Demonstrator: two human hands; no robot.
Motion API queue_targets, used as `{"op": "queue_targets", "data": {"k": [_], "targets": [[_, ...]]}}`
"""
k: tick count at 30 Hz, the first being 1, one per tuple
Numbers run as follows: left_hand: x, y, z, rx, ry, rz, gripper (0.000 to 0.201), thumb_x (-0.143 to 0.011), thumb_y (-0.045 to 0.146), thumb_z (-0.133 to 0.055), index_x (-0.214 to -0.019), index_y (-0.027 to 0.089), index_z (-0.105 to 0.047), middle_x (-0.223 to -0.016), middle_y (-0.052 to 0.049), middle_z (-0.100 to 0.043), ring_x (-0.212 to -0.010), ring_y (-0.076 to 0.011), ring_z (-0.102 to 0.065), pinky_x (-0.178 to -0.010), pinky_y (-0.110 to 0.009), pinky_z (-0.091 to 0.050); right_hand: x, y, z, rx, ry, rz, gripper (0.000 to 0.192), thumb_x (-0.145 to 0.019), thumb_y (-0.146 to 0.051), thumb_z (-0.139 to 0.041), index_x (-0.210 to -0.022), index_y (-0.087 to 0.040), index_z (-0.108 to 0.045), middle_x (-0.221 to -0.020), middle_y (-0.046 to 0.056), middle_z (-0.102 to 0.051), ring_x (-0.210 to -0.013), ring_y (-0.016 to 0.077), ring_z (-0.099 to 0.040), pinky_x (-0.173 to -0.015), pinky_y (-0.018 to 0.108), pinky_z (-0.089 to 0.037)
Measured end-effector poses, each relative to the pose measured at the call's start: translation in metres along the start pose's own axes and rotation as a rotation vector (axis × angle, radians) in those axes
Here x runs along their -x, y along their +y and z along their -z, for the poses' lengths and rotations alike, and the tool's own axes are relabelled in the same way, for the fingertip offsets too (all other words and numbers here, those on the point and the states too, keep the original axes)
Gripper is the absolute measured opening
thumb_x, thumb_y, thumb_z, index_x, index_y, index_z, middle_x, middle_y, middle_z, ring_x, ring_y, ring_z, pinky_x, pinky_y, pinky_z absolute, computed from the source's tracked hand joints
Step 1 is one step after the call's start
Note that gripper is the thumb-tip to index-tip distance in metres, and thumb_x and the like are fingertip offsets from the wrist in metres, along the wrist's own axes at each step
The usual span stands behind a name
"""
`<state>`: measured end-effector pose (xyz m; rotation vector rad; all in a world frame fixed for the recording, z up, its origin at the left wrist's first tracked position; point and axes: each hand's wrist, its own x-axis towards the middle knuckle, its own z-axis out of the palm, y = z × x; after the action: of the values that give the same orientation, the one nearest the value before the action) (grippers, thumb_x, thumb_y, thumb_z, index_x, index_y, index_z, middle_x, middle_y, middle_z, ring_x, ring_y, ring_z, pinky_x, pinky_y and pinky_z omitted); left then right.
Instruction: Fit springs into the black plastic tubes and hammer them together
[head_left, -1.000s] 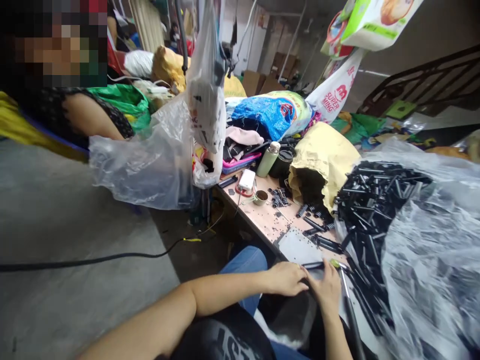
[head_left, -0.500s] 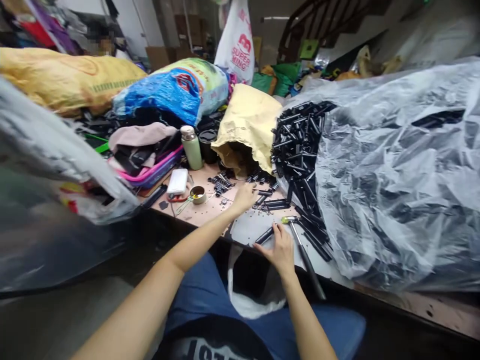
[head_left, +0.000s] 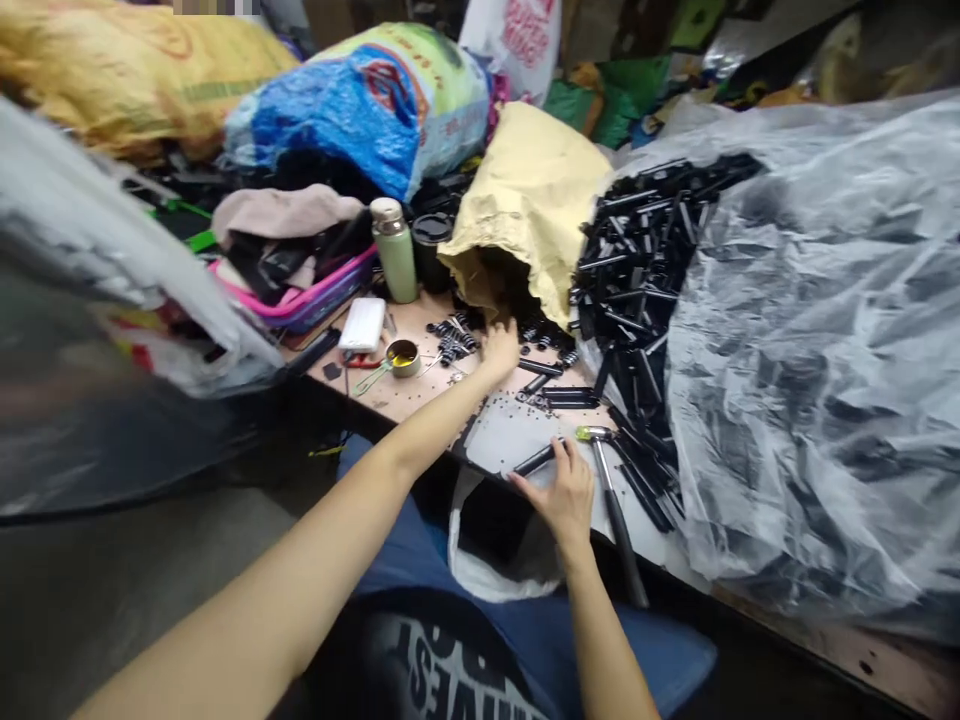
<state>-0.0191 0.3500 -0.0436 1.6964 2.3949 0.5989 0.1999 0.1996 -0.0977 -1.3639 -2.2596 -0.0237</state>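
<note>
My left hand (head_left: 501, 350) reaches far over the table to a scatter of small black ribbed parts (head_left: 454, 340) at the mouth of a yellow paper sack (head_left: 540, 190); its fingers curl down onto them and hide what they touch. My right hand (head_left: 564, 492) rests at the table's near edge, fingers pinching a short black tube (head_left: 534, 461) lying on a grey mat (head_left: 499, 432). A hammer (head_left: 613, 505) lies just right of that hand, head away from me. A heap of black tubes (head_left: 645, 250) spills from under clear plastic sheeting (head_left: 810, 350).
A green flask (head_left: 395, 255), a black cup (head_left: 433, 245), a white power bank (head_left: 363, 325) and a small brass cup (head_left: 403, 355) stand on the wooden table (head_left: 412, 395). A pink tray (head_left: 322, 300), a blue sack (head_left: 360, 110) and a white bag (head_left: 480, 565) crowd around.
The view swung right and down onto the table. My left hand left my right hand and stretched forward to the small parts by the sack. My right hand stayed on the black tube.
</note>
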Motion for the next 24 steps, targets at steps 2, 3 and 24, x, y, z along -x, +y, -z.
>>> {"op": "queue_targets", "data": {"k": [2,3,24], "targets": [[0.03,-0.004,0.008,0.087,0.119,-0.133,0.053,-0.092,0.026,-0.047,-0.14,0.008,-0.035,-0.126,-0.022,-0.051,-0.12,-0.0332,-0.047,-0.098,-0.048,-0.04,-0.002,0.0,-0.002,0.01,0.017,0.007,0.089,-0.072,-0.078,-0.052,-0.13,-0.01,-0.049,-0.13,0.021,-0.052,-0.108,0.0333,-0.052,-0.09,0.044,-0.04],[0.052,-0.009,0.012,0.146,0.169,-0.248,0.052,-0.093,0.028,-0.045,-0.14,0.009,-0.035,-0.125,-0.021,-0.052,-0.119,-0.0313,-0.048,-0.098,-0.047,-0.041,-0.003,0.0,-0.002,0.009,0.024,0.011,0.089,-0.071,-0.078,-0.051,-0.129,-0.01,-0.049,-0.129,0.021,-0.053,-0.107,0.0337,-0.052,-0.09,0.044,-0.04],[0.238,-0.094,0.028,0.573,0.117,-0.376,0.027,-0.092,0.028,-0.049,-0.112,0.016,-0.062,-0.101,-0.009,-0.068,-0.097,-0.0187,-0.063,-0.09,-0.032,-0.05,-0.013,-0.009,0.003,0.007,0.107,0.134,0.094,-0.069,-0.084,-0.045,-0.12,-0.005,-0.056,-0.116,0.024,-0.059,-0.109,0.0341,-0.055,-0.091,0.047,-0.042]]}}
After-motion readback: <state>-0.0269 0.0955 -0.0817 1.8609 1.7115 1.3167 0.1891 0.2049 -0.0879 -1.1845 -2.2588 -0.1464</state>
